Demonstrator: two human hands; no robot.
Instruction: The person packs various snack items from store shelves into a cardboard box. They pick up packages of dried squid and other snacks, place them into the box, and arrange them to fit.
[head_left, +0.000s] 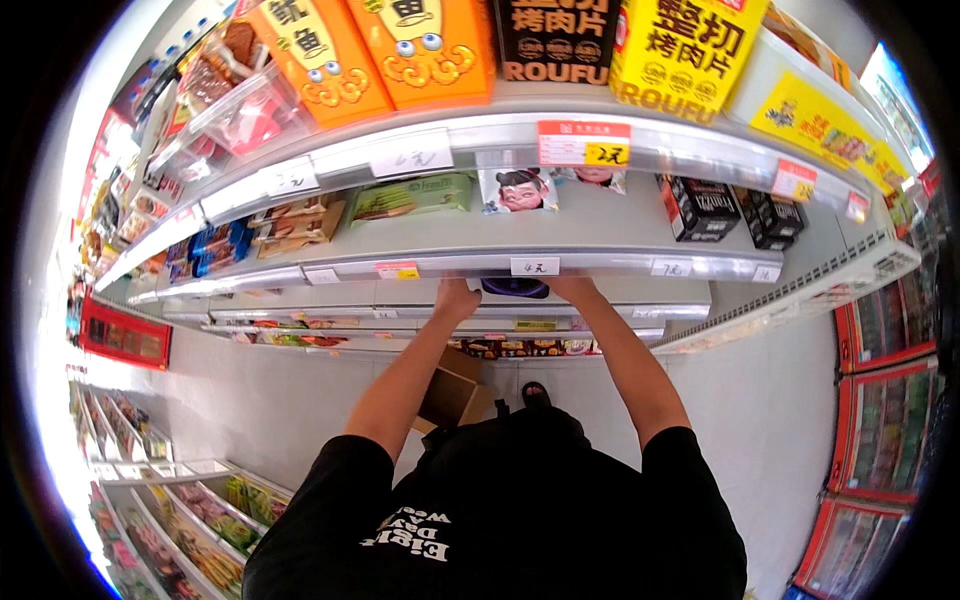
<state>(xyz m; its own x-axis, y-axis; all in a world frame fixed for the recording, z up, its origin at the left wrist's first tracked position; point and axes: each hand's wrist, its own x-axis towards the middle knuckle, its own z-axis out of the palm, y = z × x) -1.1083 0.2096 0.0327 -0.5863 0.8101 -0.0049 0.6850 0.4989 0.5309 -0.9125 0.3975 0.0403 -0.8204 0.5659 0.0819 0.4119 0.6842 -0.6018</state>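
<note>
A dark purple and black package (515, 287) shows in part under the front edge of a shelf (450, 264), on the tier below it. My left hand (457, 299) reaches in at the package's left side, its thumb close to the package. At the right end is my right hand (573, 288), against or very near it. The shelf edge hides the fingers of both hands, so their grip on the package is not visible. On the shelf just above lie a green snack bag (412, 196), a white pouch with a cartoon face (517, 190) and black boxes (699, 208).
Orange boxes (424, 52) and a yellow box (686, 56) stand on the top shelf. Blue packets (221, 246) and brown packets (300, 223) lie at left. An open cardboard box (450, 390) sits on the floor beside my foot (535, 394). Red-framed coolers (885, 427) line the right side.
</note>
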